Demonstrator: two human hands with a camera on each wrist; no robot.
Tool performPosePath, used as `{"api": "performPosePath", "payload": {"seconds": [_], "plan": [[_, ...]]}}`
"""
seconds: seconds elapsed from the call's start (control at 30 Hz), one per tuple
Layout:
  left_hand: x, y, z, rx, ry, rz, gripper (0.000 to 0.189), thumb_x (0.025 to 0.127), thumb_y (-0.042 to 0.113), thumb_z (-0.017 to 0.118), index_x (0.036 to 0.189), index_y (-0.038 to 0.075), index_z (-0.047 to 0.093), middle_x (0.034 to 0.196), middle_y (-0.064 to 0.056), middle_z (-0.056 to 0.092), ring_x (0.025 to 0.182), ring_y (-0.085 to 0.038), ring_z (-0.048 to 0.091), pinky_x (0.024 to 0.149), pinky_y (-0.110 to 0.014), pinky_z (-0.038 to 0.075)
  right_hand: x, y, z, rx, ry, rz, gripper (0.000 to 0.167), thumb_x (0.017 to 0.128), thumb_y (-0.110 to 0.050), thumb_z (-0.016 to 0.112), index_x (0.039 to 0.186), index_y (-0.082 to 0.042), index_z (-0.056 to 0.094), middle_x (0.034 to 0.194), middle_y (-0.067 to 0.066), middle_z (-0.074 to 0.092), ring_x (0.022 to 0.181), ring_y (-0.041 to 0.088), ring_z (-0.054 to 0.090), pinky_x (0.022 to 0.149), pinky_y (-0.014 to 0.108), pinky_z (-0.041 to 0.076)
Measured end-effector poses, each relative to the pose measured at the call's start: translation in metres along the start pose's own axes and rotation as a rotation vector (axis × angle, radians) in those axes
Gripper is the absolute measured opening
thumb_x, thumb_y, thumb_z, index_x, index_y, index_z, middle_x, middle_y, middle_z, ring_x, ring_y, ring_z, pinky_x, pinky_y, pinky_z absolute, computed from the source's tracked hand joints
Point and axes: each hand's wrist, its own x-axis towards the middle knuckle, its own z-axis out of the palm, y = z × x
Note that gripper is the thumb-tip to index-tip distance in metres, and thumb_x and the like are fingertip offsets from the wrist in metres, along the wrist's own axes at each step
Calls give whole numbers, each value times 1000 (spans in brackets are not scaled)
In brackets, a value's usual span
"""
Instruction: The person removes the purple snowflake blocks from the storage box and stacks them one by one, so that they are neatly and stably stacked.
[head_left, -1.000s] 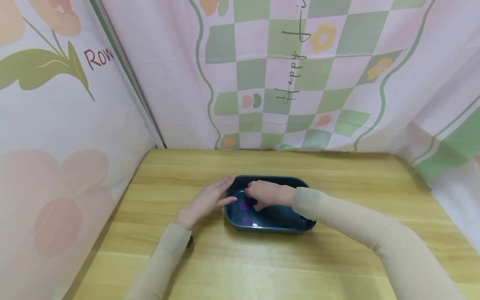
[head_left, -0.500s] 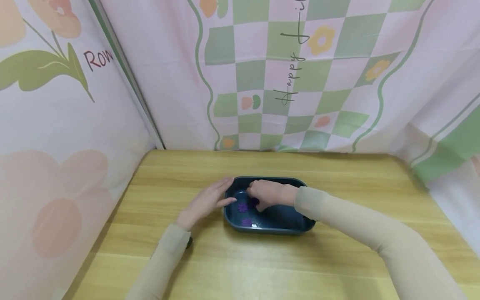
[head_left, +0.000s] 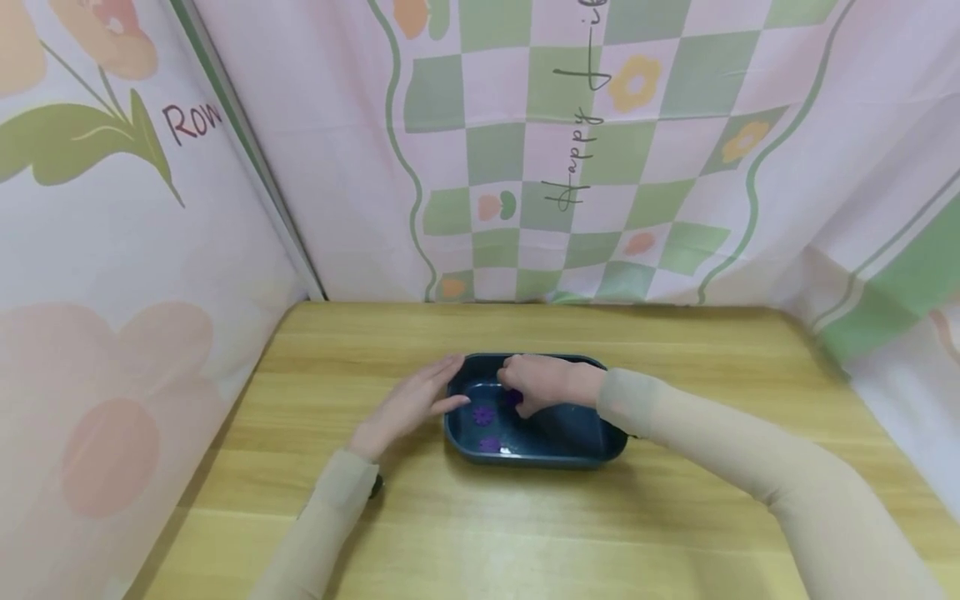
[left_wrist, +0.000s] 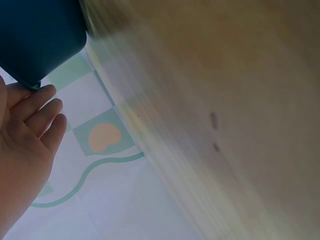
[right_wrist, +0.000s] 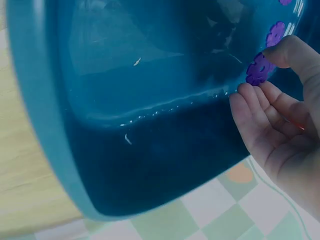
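Observation:
A dark teal oblong tub (head_left: 540, 461) stands on the wooden table. My right hand (head_left: 551, 383) reaches inside it and pinches a purple flower-shaped plastic disc (right_wrist: 258, 70) between thumb and fingertips, as the right wrist view shows. Two more purple discs lie on the tub's floor toward its left end, one disc (head_left: 483, 415) behind the other disc (head_left: 490, 445). My left hand (head_left: 408, 408) rests at the tub's left end, its fingers fairly straight along the rim and its thumb over the edge. From the left wrist, the fingertips (left_wrist: 46, 92) show right at the tub's rim.
The wooden table (head_left: 480, 533) reaches out on all sides of the tub. A checked, printed curtain (head_left: 562, 208) hangs along the back edge, and a flowered cloth wall (head_left: 112, 375) closes the left side.
The right hand has risen slightly and shifted a little right relative to the tub, with the purple disc in its fingers. The left hand stays at the rim; the head view has shifted slightly.

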Motion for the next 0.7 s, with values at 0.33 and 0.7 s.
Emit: {"api": "performPosePath", "payload": {"seconds": [0.33, 0.7], "plan": [[-1, 2, -1, 0, 2, 9, 73, 99, 49, 54, 154, 6, 33, 158, -16, 39, 147, -30, 38, 122, -46, 34, -15, 7, -4, 19, 20, 14, 20, 80, -16, 79, 90, -3, 67, 82, 5, 62, 67, 11, 49, 56, 19, 43], [0, 1, 1, 59, 46, 68, 72, 98, 45, 57, 152, 2, 36, 155, -20, 42, 144, -33, 42, 119, -50, 39, -38, 17, -8, 24, 64, 32, 20, 78, -14, 79, 85, -3, 64, 82, 5, 60, 67, 11, 50, 57, 20, 45]]}}
